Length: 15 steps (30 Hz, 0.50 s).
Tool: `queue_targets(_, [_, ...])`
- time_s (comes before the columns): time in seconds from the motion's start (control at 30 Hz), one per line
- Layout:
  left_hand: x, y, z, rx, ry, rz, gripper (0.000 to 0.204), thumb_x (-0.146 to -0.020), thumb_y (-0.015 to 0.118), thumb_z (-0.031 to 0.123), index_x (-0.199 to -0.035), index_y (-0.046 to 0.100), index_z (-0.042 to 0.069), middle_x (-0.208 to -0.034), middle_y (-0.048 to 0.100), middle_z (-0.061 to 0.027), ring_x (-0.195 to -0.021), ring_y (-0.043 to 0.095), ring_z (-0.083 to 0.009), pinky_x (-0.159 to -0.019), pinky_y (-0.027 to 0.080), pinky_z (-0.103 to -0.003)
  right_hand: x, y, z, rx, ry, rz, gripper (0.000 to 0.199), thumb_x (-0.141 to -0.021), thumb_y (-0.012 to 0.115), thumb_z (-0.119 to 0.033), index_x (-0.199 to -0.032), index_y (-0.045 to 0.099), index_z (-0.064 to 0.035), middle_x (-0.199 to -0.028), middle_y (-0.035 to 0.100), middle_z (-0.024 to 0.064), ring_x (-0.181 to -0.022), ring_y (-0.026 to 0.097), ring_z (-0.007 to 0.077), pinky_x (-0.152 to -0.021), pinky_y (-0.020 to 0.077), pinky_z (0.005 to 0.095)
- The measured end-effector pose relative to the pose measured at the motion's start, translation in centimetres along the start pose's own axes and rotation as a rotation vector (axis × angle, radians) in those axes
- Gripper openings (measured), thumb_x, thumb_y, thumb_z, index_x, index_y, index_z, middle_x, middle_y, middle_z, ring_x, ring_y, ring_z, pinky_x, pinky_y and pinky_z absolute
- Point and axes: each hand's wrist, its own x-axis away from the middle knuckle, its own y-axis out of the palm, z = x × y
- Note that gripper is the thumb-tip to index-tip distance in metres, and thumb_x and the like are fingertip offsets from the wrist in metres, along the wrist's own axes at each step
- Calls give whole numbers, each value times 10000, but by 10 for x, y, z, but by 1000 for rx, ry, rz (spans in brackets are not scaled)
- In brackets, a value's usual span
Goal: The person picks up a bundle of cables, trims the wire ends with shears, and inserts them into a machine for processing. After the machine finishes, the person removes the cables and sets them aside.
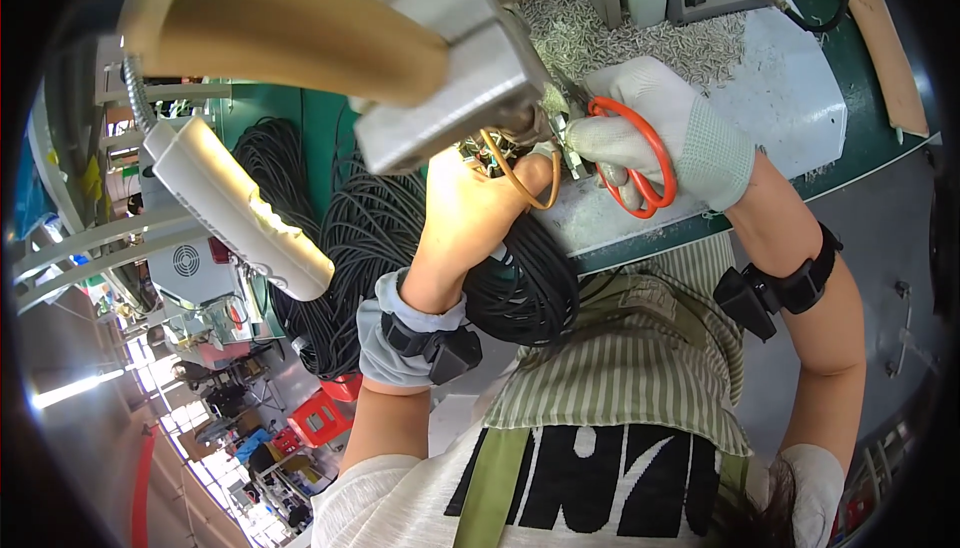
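Green counter (860, 138) runs across the top right, with a white sheet (790, 98) on it and a big heap of tiny metal bits (640, 43). Black cable coils (380, 238) hang at its left edge. A grey metal machine part (470, 68) sticks out above the hands. The right hand (665, 133) wears a white glove, and its fingers are curled tight through the orange scissors (640, 163). The bare left hand (480, 198) pinches thin orange wires (515, 173) just under the machine part, right beside the scissor tips
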Motion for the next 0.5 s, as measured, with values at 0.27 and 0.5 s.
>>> queue_targets(0.27, [2,4,-2,80,71,-5,255,-750,694,65,-990,636,0,-889,631,-8,-760,564,-82,-683,475,-248,-6,3,24,-91,-144,15,298,-812,672,-221,-671,602,32,-499,544,97,-373,545,166,-320,389,273])
queue_targets(0.5, [3,1,0,-40,-23,-14,223,-774,691,93,-968,632,0,-823,634,-4,-730,568,-80,-646,466,-242,-1,1,6,-90,-4,-29,259,-812,630,-180,-704,552,43,-537,565,97,-389,537,149,-357,412,276])
